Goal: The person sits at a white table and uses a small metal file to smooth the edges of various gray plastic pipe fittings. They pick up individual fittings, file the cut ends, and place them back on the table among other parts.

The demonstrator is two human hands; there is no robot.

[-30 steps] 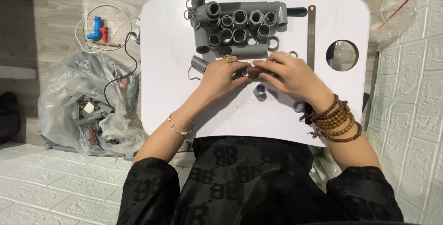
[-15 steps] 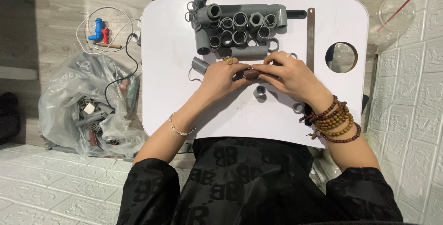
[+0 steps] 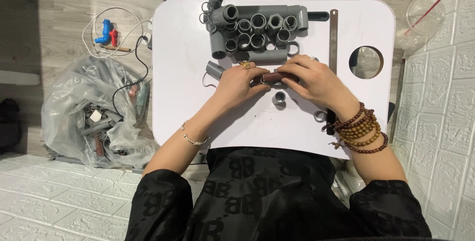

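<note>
While both pinch it | left hand (image 3: pixel 240 84) | right hand (image 3: pixel 316 80) | short brown tube (image 3: pixel 275 77)

Black patterned top with short sleeves; thin bangle (image 3: pixel 194 137) on the left wrist, brown bead bracelets (image 3: pixel 360 130) stacked on the right.

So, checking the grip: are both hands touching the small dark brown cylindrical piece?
Touching: the head view shows left hand and right hand fingers closed around the brown piece.
</note>
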